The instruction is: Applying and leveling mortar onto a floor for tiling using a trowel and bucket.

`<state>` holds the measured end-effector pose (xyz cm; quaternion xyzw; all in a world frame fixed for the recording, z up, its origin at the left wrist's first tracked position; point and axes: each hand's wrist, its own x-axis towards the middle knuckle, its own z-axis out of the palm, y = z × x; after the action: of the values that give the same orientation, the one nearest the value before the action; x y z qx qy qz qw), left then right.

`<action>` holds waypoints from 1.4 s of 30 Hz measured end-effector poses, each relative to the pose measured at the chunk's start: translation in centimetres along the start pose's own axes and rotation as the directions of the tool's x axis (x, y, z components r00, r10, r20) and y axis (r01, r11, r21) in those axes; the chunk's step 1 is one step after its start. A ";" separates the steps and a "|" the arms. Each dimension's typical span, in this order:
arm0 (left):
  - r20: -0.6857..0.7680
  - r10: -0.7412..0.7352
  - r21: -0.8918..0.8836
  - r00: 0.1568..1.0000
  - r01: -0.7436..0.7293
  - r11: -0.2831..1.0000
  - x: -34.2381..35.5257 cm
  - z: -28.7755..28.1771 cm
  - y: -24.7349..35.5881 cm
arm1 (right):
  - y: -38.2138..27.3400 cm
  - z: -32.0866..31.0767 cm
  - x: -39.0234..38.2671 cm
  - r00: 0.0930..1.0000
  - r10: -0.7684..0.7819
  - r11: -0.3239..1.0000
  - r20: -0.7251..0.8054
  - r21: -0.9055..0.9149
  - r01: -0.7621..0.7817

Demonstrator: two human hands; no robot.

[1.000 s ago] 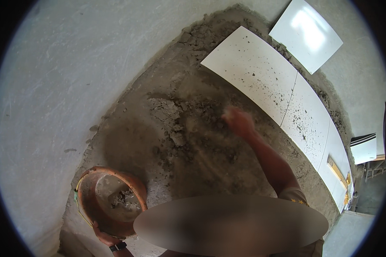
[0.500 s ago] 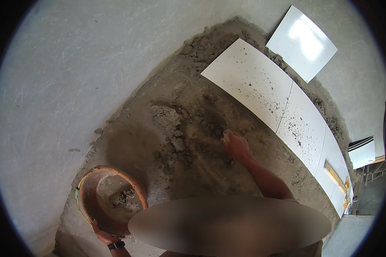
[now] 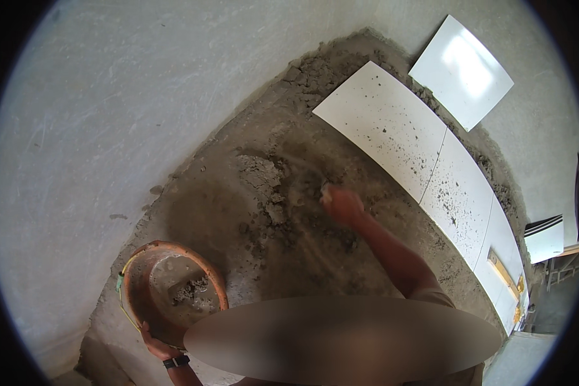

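Note:
A round orange-brown basin (image 3: 219, 283) stands at the lower left, with watery grey slurry and a clump of mortar inside. At its near-left rim my left hand (image 3: 157, 346), with a dark band on the wrist, grips the edge. Near the middle my right hand (image 3: 342, 204) is closed just above the wet brown mortar bed (image 3: 289, 257). Whatever it may hold is hidden or blurred against the dark ground. Beside its fingertips lies a heap of grey mortar (image 3: 262, 177).
A row of white tiles (image 3: 392, 122), specked with mortar crumbs, runs along the right. A loose white tile (image 3: 463, 71) leans by the far wall. A yellow level (image 3: 503, 273) lies on the nearest tile. A pale wall (image 3: 122, 128) borders the left. A blurred patch covers the lower middle.
My right hand has moved left and slightly up across the mortar. My left hand stays at the basin's rim. The whole view has shifted a little.

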<state>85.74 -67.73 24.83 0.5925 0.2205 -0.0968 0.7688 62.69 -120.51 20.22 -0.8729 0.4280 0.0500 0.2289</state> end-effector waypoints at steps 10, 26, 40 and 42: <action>-0.016 -0.013 -0.027 1.000 0.013 1.000 -0.6 0.9 0.2 | 5.2 -4.0 -3.3 0.885 0.438 0.724 0.161 0.520 -0.453; 0.057 -0.023 -0.038 0.998 0.025 0.999 0.0 0.2 -0.2 | 4.2 0.8 -4.5 0.935 0.097 0.995 -0.341 0.053 -0.084; 0.026 0.001 0.019 1.000 -0.001 1.000 0.9 -1.2 -0.5 | 3.0 3.4 -10.2 0.972 0.014 0.987 -0.235 0.161 0.025; 0.037 -0.011 0.002 0.999 0.011 1.000 0.3 -0.5 -0.4 | 6.3 2.1 -11.6 0.955 0.200 0.912 -0.220 0.397 -0.099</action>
<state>85.73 -67.36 24.26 0.5898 0.2094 -0.1124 0.7717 50.79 -114.49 19.43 -0.7749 0.5214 -0.1298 0.3328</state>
